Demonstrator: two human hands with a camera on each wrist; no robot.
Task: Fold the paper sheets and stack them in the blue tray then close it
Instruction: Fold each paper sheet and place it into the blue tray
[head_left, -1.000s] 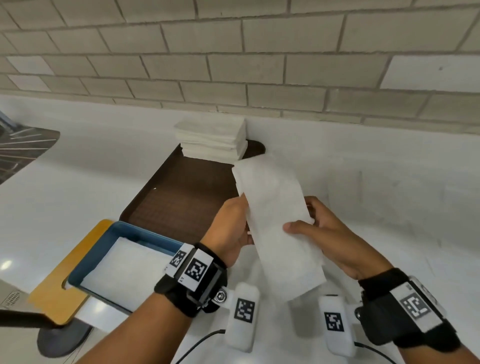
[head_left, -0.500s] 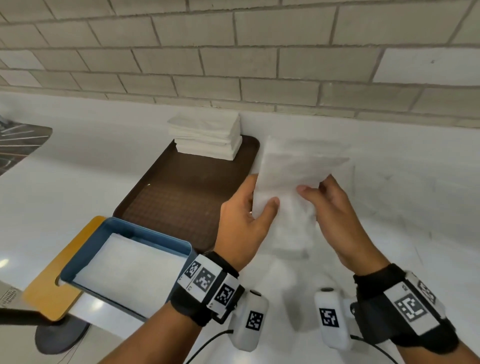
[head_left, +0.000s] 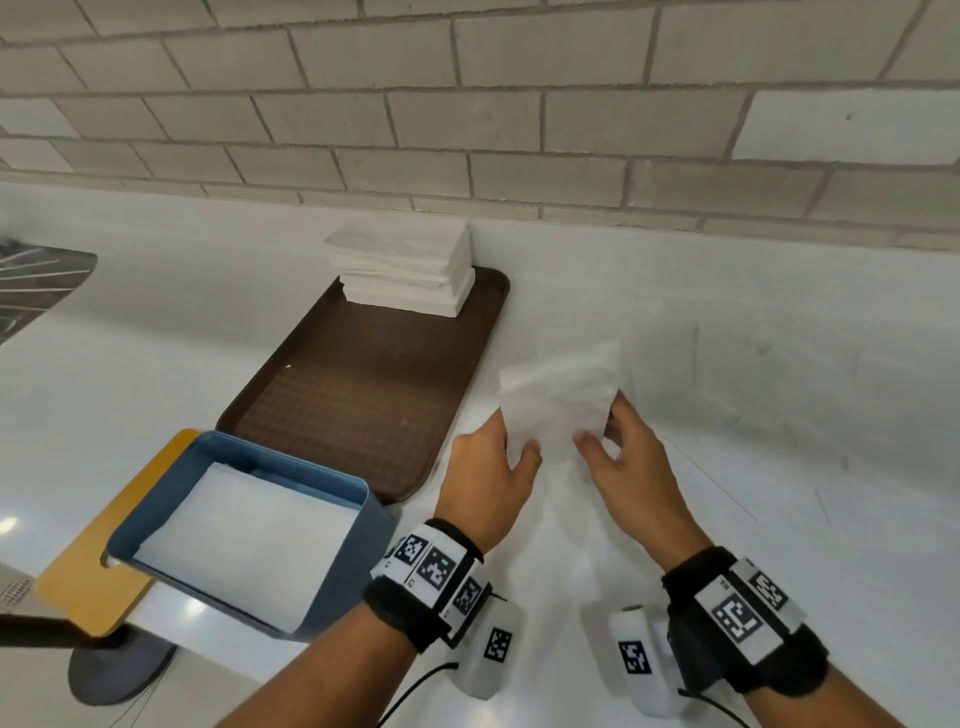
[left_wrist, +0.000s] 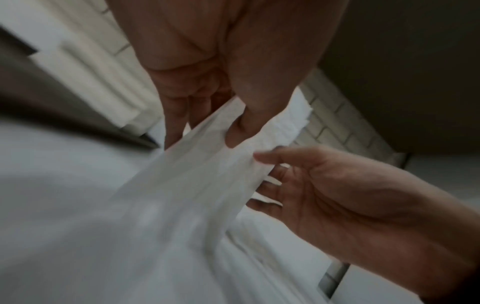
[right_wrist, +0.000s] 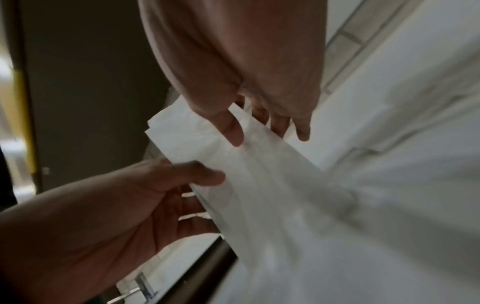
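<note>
Paper sheet (head_left: 558, 402) hangs pinched in both my grips, left hand (head_left: 485, 480) and right hand (head_left: 631, 465) on opposite edges, keeping it taut above the bench (head_left: 779, 467) for folding.

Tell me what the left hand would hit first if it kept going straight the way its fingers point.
The left hand already pinches the paper sheet, so nothing lies between them. Beyond the sheet, its fingers point over bare white counter toward the brick wall. The stack sits left of that line, though depth is uncertain.
</note>
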